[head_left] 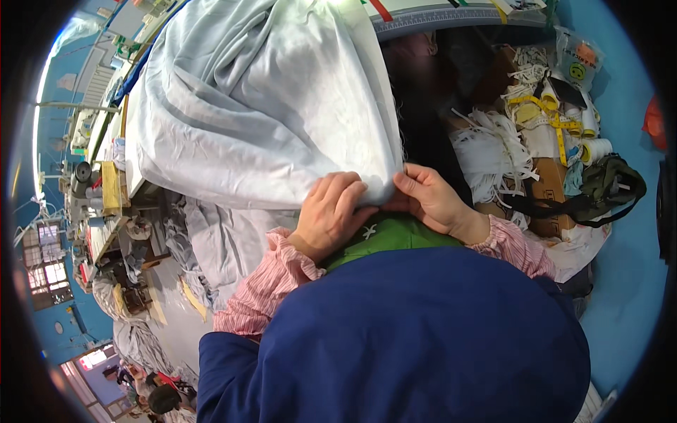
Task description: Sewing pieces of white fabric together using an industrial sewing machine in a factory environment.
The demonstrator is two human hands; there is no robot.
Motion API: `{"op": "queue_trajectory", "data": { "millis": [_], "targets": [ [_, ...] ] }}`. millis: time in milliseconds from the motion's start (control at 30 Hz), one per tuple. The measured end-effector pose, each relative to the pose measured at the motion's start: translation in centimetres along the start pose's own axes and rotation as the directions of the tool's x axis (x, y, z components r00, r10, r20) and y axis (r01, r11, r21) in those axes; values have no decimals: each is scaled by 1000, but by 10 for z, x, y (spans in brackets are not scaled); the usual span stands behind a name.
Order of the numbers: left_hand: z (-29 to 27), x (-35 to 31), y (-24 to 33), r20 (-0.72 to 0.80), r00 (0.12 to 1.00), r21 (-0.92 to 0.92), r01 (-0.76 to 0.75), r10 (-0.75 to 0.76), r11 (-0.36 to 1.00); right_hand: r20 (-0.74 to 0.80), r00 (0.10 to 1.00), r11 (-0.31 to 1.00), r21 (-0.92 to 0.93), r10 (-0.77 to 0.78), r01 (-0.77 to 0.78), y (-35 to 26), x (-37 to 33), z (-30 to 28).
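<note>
A large pale blue-white cloth (282,106) drapes over the work table and hangs toward me, its raw edge running down the right side. My left hand (330,215) grips the cloth's near edge, fingers bent over it and thumb underneath. At the lower right corner, my right hand (431,199) pinches the edge between thumb and fingers. The two hands are close together, just above a green garment (395,236) on my lap. Part of the right hand's fingers is hidden behind the fold.
On the right lie white strips (493,151), thread spools (596,149), a yellow measuring tape (560,137) and a dark green bag (608,189). A table edge with a ruler scale (451,17) runs along the top. More pale fabric (233,243) hangs at left. A person (166,400) is far off, lower left.
</note>
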State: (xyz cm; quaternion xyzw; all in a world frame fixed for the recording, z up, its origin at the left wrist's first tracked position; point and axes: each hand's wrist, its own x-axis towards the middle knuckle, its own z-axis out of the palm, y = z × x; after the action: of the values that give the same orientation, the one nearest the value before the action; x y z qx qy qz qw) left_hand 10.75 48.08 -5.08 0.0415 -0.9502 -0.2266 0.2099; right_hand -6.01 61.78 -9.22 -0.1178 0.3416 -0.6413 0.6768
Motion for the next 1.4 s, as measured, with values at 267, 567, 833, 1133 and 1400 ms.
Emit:
{"op": "queue_trajectory", "data": {
  "millis": [267,567,833,1133,1400],
  "targets": [
    [-30,-45,-63,-325,945,551,230,-47,802,18,938,933,109,-347,344,-8,10,19],
    [-9,0,-34,-794,602,393,403,84,826,452,835,928,332,-314,169,-68,52,135],
    [-208,-140,-126,-867,467,438,549,173,712,398,841,864,481,-367,149,-112,53,182],
    [-234,-286,93,-168,232,-467,837,-958,284,361,926,903,426,-109,-60,-32,47,124],
    [-118,-152,-8,491,716,-76,603,-496,794,-78,997,992,121,-20,29,5,46,92]
  ]
}}
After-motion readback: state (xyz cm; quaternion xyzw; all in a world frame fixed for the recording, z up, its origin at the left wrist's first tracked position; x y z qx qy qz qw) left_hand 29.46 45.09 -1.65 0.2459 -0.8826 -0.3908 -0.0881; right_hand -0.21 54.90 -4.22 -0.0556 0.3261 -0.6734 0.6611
